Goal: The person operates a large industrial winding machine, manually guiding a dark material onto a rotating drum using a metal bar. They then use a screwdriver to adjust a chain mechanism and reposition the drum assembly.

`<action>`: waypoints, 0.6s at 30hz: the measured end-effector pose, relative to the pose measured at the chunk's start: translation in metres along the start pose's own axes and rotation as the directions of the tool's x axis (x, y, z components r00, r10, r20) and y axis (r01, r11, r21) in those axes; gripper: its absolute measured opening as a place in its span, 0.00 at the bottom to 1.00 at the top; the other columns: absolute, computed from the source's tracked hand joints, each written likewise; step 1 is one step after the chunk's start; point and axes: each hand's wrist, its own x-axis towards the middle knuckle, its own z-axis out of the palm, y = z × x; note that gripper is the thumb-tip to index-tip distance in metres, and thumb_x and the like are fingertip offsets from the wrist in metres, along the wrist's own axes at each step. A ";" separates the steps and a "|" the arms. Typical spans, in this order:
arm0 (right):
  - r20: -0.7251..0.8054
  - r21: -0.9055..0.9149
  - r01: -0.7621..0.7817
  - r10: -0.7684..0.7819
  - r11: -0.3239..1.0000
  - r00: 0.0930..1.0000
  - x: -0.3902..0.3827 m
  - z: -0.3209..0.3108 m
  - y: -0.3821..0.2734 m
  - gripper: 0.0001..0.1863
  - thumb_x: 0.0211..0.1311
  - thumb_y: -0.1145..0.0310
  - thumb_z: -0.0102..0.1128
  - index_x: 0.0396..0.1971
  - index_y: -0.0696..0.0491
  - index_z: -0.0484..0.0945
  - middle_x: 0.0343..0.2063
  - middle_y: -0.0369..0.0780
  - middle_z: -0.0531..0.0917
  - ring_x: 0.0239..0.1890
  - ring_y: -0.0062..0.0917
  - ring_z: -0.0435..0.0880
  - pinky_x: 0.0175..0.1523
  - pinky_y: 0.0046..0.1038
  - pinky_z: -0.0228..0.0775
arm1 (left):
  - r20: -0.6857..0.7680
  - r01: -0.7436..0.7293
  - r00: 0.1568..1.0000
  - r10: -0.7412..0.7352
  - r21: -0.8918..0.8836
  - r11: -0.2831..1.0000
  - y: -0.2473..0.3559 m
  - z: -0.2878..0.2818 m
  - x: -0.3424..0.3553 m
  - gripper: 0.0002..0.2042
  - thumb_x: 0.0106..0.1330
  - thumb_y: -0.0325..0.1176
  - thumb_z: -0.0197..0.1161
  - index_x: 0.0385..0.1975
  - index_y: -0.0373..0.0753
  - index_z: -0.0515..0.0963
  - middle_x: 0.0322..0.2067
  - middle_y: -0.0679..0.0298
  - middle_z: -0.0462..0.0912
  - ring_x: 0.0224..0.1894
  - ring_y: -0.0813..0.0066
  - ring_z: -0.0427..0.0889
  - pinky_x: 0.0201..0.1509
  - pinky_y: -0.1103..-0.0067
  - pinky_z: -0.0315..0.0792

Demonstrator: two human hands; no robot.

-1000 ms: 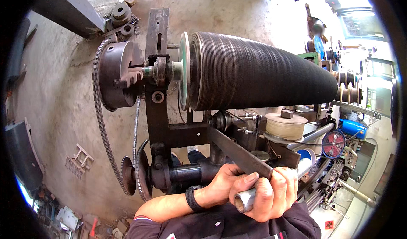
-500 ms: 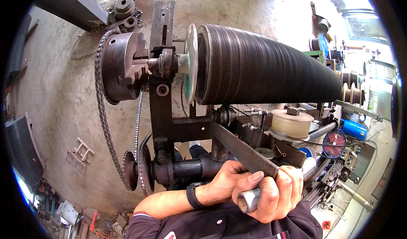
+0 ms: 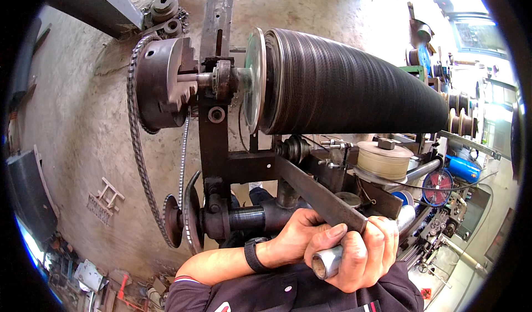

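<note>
My left hand [image 3: 296, 235], with a black wristband, is closed at the near end of a flat steel bar [image 3: 318, 196]; its fingers are partly hidden behind the bar. My right hand [image 3: 363, 256] is wrapped round a short grey metal tube [image 3: 329, 261] right beside that end. The tube's open end faces left. The bar runs away from my hands toward the machine frame [image 3: 252, 168]. Beyond it lies a large drum wound with dark cord or wire [image 3: 349, 85], with a pale round flange [image 3: 255, 79] at its left end.
A chuck [image 3: 160, 85] sits left of the drum, with a chain [image 3: 134, 140] running down to a sprocket [image 3: 173, 220]. Right of the bar is a pale spool [image 3: 382, 161]. Farther right are a red fan [image 3: 438, 188] and a blue cylinder [image 3: 464, 169].
The view has shifted slightly, so the machine sits a little higher and to the right. Both hands keep the same hold and have hardly moved.
</note>
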 end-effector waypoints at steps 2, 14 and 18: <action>-0.001 0.012 0.002 -0.002 1.000 1.000 -0.002 0.002 -0.001 0.06 0.52 0.76 0.58 0.22 0.60 0.70 0.18 0.47 0.75 0.17 0.38 0.75 0.25 0.38 0.70 | -0.015 0.000 1.000 0.000 0.014 1.000 0.001 -0.001 -0.001 0.13 0.75 0.35 0.62 0.50 0.31 0.82 0.46 0.63 0.86 0.47 0.79 0.82 0.53 0.80 0.78; 0.013 0.007 0.011 -0.011 1.000 1.000 0.001 -0.001 -0.008 0.06 0.53 0.76 0.58 0.23 0.60 0.70 0.18 0.47 0.75 0.17 0.38 0.75 0.25 0.37 0.70 | -0.017 0.011 1.000 -0.011 -0.013 1.000 0.005 -0.002 -0.007 0.13 0.73 0.34 0.64 0.50 0.31 0.82 0.46 0.63 0.86 0.47 0.79 0.82 0.53 0.80 0.77; -0.004 0.016 0.010 -0.010 1.000 1.000 0.000 0.002 -0.011 0.06 0.52 0.76 0.58 0.23 0.60 0.70 0.17 0.47 0.75 0.17 0.38 0.75 0.25 0.37 0.70 | -0.130 0.201 0.974 -0.185 0.123 0.972 0.016 0.000 -0.009 0.32 0.61 0.56 0.72 0.50 0.30 0.81 0.47 0.60 0.85 0.51 0.74 0.82 0.59 0.75 0.75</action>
